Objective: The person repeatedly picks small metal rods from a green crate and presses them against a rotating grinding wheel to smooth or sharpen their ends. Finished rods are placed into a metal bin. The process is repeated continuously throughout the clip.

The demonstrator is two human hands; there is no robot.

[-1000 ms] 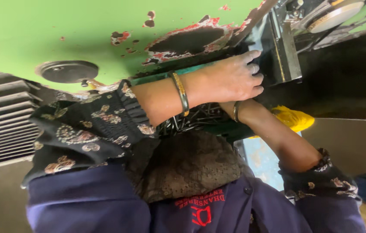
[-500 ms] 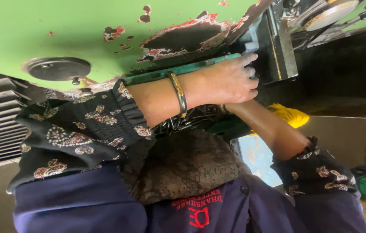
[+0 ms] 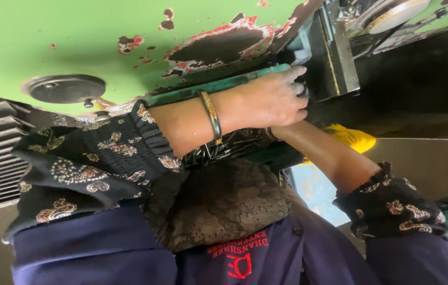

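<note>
Fingers [image 3: 297,79] of the left hand [image 3: 271,100] curl over the dark metal block [image 3: 329,58] at the edge of the worn green machine panel [image 3: 76,37], pressed together against it. A long teal bar [image 3: 213,87] runs along the forearm, its axis pointing toward that block. The right hand is hidden beneath the left wrist; only its forearm [image 3: 324,153] shows, so its grip cannot be told. Compared with half a second ago, the left hand sits in nearly the same place.

A green machine bed [image 3: 76,37] with chipped paint carries a round metal disc [image 3: 65,87] and a grey metal block [image 3: 329,53].
</note>
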